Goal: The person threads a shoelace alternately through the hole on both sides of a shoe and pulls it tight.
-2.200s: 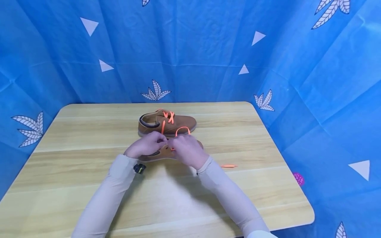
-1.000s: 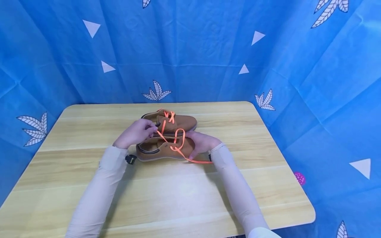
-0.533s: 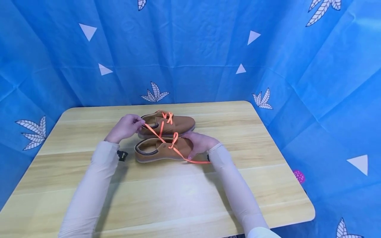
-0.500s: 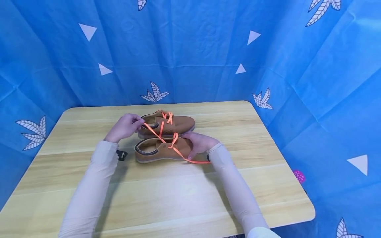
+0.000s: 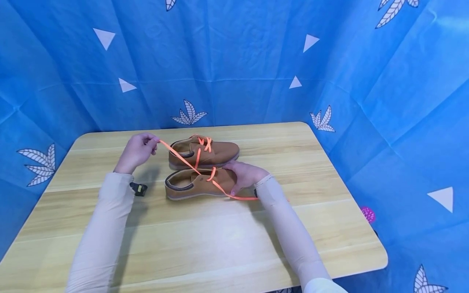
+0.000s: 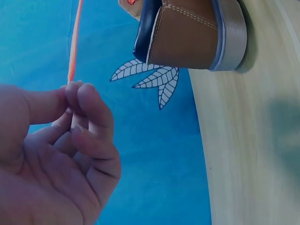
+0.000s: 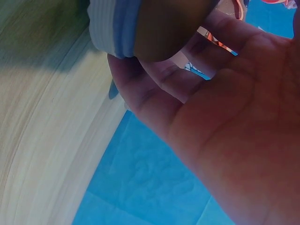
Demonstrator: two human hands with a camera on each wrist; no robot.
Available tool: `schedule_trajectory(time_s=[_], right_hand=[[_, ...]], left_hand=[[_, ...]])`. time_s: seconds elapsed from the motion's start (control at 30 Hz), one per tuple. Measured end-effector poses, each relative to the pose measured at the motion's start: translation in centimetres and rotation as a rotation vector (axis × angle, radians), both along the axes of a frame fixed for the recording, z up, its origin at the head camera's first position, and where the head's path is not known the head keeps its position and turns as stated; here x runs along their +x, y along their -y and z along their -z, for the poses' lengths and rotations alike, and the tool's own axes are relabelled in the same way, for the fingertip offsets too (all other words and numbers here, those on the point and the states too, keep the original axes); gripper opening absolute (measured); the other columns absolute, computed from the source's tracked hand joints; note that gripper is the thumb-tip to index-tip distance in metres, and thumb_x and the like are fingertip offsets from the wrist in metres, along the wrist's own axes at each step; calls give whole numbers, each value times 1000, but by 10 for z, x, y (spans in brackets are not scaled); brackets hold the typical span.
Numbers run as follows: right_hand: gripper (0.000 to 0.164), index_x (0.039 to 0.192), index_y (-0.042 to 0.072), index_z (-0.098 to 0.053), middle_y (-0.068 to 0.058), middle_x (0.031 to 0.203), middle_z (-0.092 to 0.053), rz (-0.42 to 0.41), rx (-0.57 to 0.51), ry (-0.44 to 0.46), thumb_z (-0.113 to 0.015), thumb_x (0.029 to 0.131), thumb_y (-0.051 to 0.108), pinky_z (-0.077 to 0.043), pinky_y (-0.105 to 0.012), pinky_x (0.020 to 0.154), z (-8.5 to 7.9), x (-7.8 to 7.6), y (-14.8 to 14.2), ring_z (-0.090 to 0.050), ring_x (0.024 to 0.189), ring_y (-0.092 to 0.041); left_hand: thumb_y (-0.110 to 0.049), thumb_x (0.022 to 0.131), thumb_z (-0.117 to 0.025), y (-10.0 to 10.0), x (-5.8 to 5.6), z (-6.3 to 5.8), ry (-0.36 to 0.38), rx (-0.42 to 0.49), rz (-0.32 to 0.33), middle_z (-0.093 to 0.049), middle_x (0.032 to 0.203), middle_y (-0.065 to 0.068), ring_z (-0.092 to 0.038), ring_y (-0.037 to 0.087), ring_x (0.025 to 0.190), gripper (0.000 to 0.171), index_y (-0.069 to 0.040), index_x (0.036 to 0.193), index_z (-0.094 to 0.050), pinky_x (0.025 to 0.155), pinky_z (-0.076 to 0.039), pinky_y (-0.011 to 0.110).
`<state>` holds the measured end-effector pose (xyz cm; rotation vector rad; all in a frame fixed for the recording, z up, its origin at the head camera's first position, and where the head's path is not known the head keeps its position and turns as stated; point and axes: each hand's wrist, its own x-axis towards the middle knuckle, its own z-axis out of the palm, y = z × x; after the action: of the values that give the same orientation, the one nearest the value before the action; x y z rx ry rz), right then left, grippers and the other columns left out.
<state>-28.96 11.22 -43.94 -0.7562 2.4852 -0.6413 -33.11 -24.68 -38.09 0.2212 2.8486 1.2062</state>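
Two brown shoes with orange laces lie side by side, toes to the right. Between thumb and fingertips, my left hand pinches one end of the orange shoelace, stretched up and left from the near shoe. The left wrist view shows this pinch on the shoelace close up. My right hand holds the near shoe's toe, thumb on the near side and fingers beyond. In the right wrist view, the shoe toe sits against the fingers. The lace's other end runs under my right wrist, partly hidden.
Just behind stands the far shoe, its lace crossed at the front eyelets. Both shoes are on a light wooden table with rounded corners. A blue patterned curtain hangs behind and along the sides.
My left hand moved from the near shoe up and left, drawing the shoelace out straight. The loop over the shoe shrank flat. My right hand went from the laces to the toe and stayed there.
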Motion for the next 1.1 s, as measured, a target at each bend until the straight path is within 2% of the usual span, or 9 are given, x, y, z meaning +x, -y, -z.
schedule_trajectory(time_s=[0.27,0.4,0.5,0.63,0.8,0.93,1.1], right_hand=[[98,153,9,-45,-11,157,-47,-12,5,-13,-96,70,23,-35,-43,123,0,-1,1,-45,146,-28],[98,154,9,-45,-11,160,-45,-1,9,-4,-96,71,22,-33,-42,125,0,-1,3,-42,148,-28],[98,154,9,-45,-11,161,-43,11,13,4,-96,71,21,-32,-42,125,0,0,3,-40,150,-28],[99,155,10,-44,-11,163,-40,5,16,6,-96,72,21,-32,-42,126,0,-1,4,-39,151,-28],[101,157,10,-41,-11,165,-38,-8,17,7,-95,72,24,-30,-42,126,1,-2,2,-36,153,-28],[103,158,9,-39,-12,164,-39,-25,-4,26,-95,73,27,-31,-43,126,0,-5,-3,-37,152,-28],[97,157,6,-40,-12,162,-41,-7,-87,47,-92,78,30,-31,-43,126,-5,-5,-6,-38,151,-28]], left_hand=[[-33,112,-41,1,1,1,-46,71,-109,-63,95,7,-60,8,79,44,3,126,-63,67,-48,25],[-32,112,-41,1,1,2,-56,118,-131,-63,95,5,-59,4,79,44,4,127,-61,68,-49,21],[-31,112,-41,4,2,5,-23,128,-120,-64,97,6,-60,3,79,44,4,129,-60,70,-50,19],[-30,113,-40,15,3,13,80,74,-40,-64,103,9,-61,5,82,46,7,134,-58,74,-50,20],[-25,112,-41,30,8,31,205,-15,94,-66,104,13,-62,11,86,44,10,133,-57,77,-52,27],[-18,110,-45,33,17,41,241,-74,195,-68,104,18,-64,17,89,36,10,124,-62,81,-54,33],[-11,107,-48,28,27,46,273,-144,283,-69,97,17,-63,20,88,28,9,118,-66,81,-50,32]])
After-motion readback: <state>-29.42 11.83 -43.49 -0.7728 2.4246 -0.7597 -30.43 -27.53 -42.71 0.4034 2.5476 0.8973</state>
